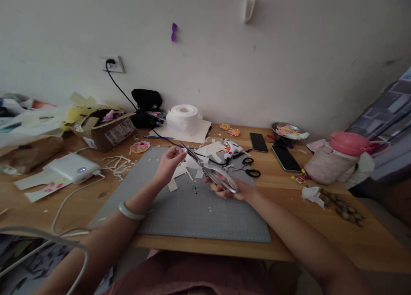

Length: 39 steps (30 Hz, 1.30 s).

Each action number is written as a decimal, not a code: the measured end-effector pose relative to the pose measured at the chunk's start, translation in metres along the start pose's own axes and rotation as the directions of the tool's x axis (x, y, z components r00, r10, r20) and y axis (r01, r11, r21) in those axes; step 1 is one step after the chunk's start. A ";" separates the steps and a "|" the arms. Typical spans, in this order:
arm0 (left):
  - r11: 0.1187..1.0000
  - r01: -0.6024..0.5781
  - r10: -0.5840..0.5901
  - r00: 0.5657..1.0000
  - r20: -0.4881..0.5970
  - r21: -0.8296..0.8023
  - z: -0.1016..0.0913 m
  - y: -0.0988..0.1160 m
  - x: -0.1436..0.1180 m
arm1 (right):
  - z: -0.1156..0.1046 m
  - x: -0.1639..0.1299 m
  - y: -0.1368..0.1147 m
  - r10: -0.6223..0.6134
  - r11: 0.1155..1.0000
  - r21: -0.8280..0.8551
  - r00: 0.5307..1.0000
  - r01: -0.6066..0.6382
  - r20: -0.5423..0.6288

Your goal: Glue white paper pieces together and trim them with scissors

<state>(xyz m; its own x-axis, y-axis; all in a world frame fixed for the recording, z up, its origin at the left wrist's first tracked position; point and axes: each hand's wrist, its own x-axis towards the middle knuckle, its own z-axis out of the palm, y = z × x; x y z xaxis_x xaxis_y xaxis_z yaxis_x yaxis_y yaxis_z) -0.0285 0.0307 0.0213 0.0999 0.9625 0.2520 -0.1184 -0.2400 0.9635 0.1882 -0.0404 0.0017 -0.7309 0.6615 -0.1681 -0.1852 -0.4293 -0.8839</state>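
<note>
My right hand (221, 186) grips a large pair of silver scissors (223, 178), blades pointing up and to the left. Close to the blade tips, my left hand (173, 158) pinches a small white piece, probably paper; its shape is too small to make out. Both hands are above the grey cutting mat (180, 213). White paper scraps (173, 184) lie on the mat beneath and between the hands. Just beyond my right hand are a white glue gun (233, 148) and a second pair of scissors with black handles (253, 173).
A white paper roll (183, 118) stands at the back. Leftward are an opened cardboard box (111, 134) and a white power bank (75, 166) with cables. To the right lie two phones (285, 158), a metal bowl (289, 131) and a pink-lidded bottle (340, 158).
</note>
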 end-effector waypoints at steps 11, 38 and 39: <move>0.985 0.089 -0.099 0.993 -0.057 -0.149 0.000 0.002 0.003 | 0.002 0.000 -0.004 0.019 1.000 -0.009 0.999 -0.019 -0.032; 0.994 -0.053 0.070 0.980 -0.187 0.092 0.001 -0.008 0.002 | 0.003 0.001 0.003 0.028 0.998 0.060 0.996 -0.024 -0.079; 0.994 -0.061 0.077 0.981 -0.180 0.089 0.001 -0.009 0.002 | 0.003 0.001 0.002 0.027 0.998 0.060 0.997 -0.023 -0.079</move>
<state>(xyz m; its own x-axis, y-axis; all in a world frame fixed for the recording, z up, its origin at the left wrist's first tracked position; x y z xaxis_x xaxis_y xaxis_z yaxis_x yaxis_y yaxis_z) -0.0261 0.0343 0.0137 -0.0887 0.9482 0.3050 -0.0359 -0.3090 0.9504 0.1853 -0.0429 0.0008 -0.6817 0.6958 -0.2259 -0.2079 -0.4804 -0.8521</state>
